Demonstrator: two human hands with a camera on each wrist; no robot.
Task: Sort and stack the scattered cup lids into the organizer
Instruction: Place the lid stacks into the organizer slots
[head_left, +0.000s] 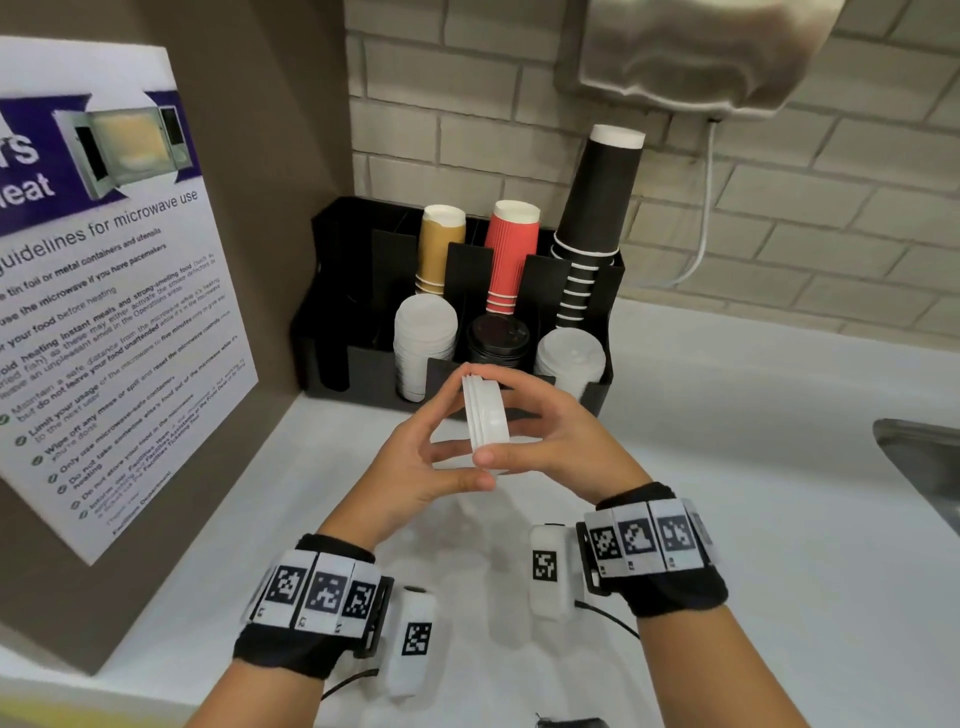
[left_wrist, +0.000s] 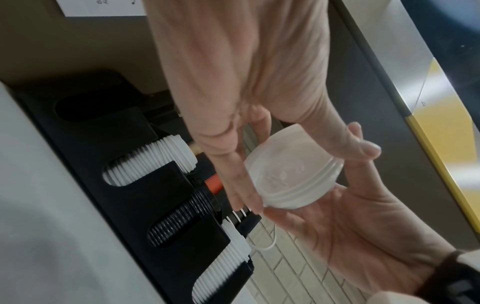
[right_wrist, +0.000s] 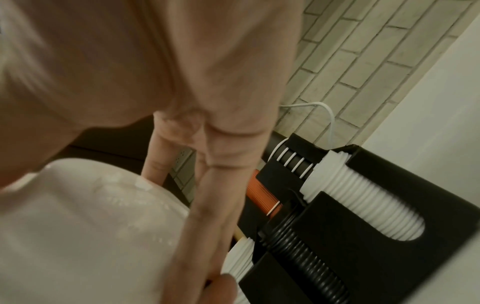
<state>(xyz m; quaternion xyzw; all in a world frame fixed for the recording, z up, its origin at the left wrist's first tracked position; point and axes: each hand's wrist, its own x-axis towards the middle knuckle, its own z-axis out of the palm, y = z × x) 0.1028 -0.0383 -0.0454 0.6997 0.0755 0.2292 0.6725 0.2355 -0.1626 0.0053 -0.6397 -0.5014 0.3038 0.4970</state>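
Between the 2 hands, a small stack of white lids (head_left: 485, 413) stands on edge above the worktop (head_left: 727, 467). Left hand (head_left: 415, 467) and right hand (head_left: 561, 441) both curl their fingers and thumbs round its rim. Just beyond the hands sits the black organizer (head_left: 332, 332), its front slots holding white lids (head_left: 423, 343), black lids (head_left: 496, 340) and more white lids (head_left: 569, 361), with cups behind.

Small stack of white cup lids (head_left: 485, 413), nested, stood on edge at frame centre, just before the organizer. Black organizer (head_left: 605, 387) at centre rear; front slots filled with white lids (head_left: 423, 343) left, black lids (head_left: 497, 340) middle, white lids (head_left: 570, 361) right.
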